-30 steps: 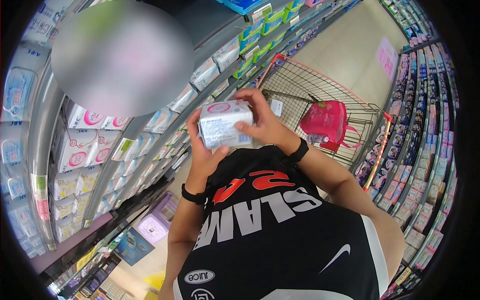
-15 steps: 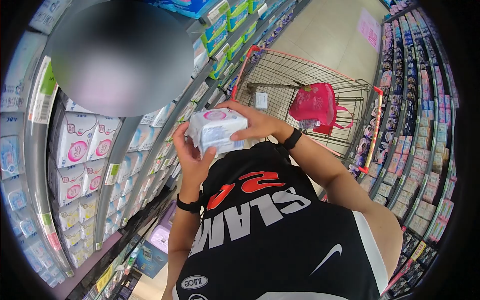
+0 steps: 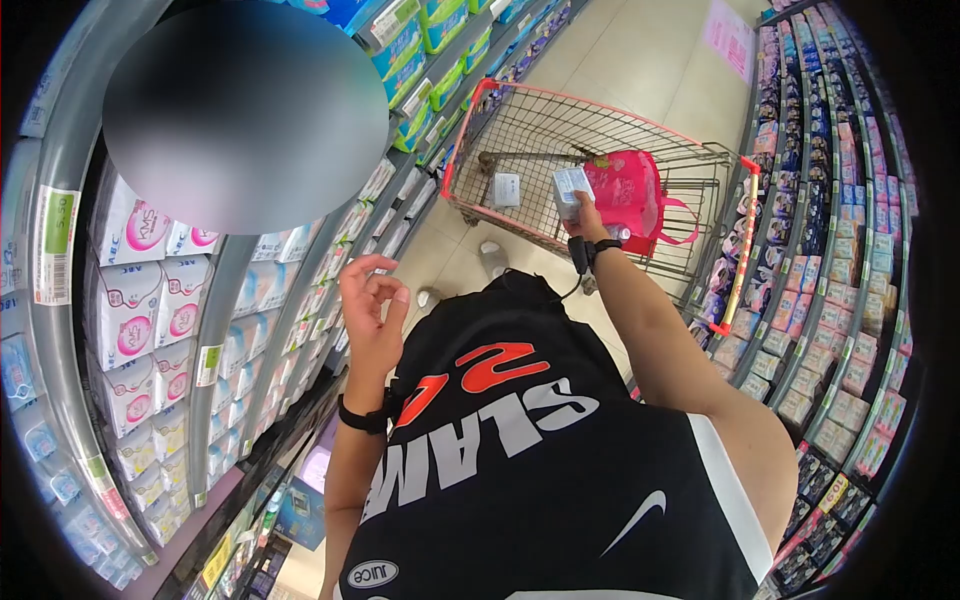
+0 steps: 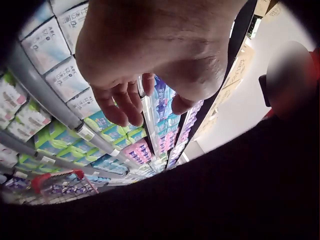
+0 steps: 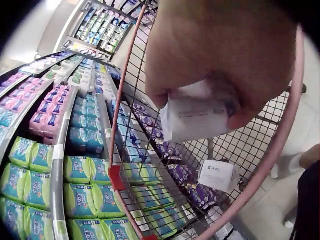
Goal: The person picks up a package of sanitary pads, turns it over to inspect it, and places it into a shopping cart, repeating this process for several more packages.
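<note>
My right hand [image 3: 583, 218] grips a white sanitary pad pack [image 3: 572, 187] over the shopping cart [image 3: 560, 110]. In the right wrist view the fingers and thumb pinch the pack [image 5: 195, 117] from above, covering its top. Another white pad pack [image 3: 507, 189] lies on the cart's wire floor; the right wrist view shows this pack [image 5: 217, 175] lower in the basket. My left hand [image 3: 375, 310] is raised in front of the shelf with nothing in it, its fingers loosely bent. In the left wrist view the left hand [image 4: 155, 65] hangs in front of the shelves.
A pink bag [image 3: 632, 190] sits in the cart beside a clear bottle [image 3: 622, 234]. Shelves of white pad packs [image 3: 135, 310] rise at the left, with green packs [image 3: 400, 65] farther along. Another stocked shelf [image 3: 825, 330] lines the right. Floor tiles [image 3: 640, 55] show beyond the cart.
Both hands held the pack in front of the chest. The left hand has let go, and the right hand has carried the pack forward and right over the cart.
</note>
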The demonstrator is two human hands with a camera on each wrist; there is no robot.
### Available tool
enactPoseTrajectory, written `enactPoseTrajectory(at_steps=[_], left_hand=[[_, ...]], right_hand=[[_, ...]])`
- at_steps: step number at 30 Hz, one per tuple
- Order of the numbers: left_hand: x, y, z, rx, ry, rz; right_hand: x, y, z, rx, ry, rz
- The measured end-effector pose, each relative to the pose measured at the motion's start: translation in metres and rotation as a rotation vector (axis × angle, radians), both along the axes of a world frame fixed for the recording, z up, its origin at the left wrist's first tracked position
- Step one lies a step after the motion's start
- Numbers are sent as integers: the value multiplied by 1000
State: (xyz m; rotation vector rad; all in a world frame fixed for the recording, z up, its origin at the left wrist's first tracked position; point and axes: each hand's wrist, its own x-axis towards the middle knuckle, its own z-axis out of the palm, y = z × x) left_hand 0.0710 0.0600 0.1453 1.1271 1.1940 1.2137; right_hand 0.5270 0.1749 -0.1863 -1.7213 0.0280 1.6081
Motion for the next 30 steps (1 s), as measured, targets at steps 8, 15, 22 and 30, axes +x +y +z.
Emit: enactPoseTrajectory(at_steps=[8,15,22,30], left_hand=[[7,-1,3,-40,72,-50],[4,-1,1,68,186,-25],[-8,-4,7,108,277,6],[-20,-9,8,204,287,47]], right_hand=[[-65,31,35,451,-149,-93],[-125,83,124,549,-125,53],[-211,80,232,995,6,480],[-309,77,392,1541,-70,982]])
